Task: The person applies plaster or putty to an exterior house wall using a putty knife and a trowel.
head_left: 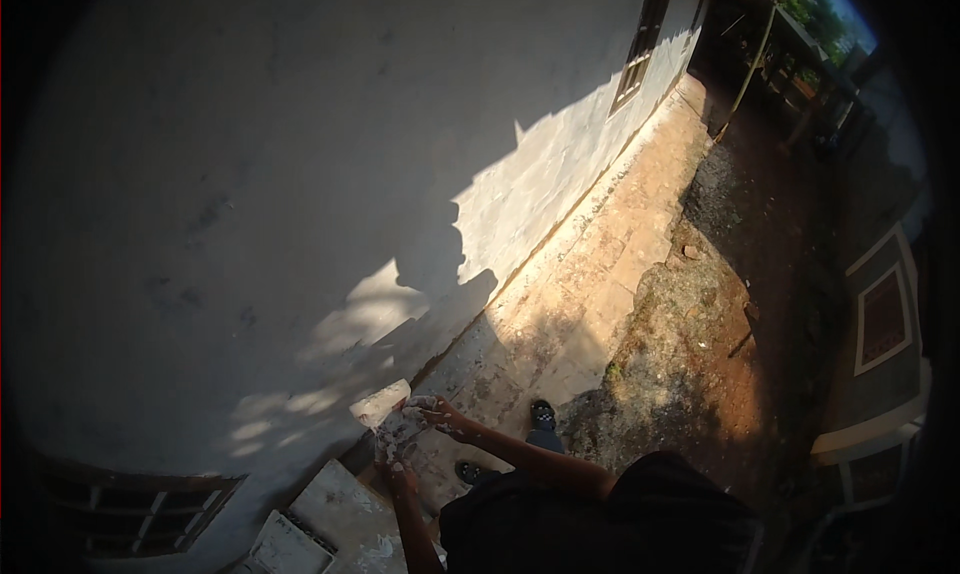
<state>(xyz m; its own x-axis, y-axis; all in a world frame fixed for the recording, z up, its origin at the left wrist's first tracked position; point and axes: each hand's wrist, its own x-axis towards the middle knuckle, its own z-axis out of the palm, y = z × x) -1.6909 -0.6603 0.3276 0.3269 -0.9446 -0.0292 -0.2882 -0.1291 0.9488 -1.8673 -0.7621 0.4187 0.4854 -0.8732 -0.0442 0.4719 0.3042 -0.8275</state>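
Low at the centre, my two hands come together in front of a grey-white plastered wall (250, 154). My right hand (437, 415), marked with white, reaches in from the right with its fingers closed at a pale, flat, rectangular blade (381, 404) coated in white paste, like a wide putty knife. Below it my left hand (398, 474) is closed around the lower end of a white-smeared flat tool (398, 433). Where one tool ends and the other begins is hard to make out. The handles are hidden by my fingers and the smears.
Beside my left arm stand a white-stained slab or box top (340, 509) and a pale container (288, 546). A barred window (140, 514) is at lower left. My shoes (542, 415) stand on a concrete ledge (600, 264) that drops to rough ground (690, 324). A pole (750, 69) leans farther off.
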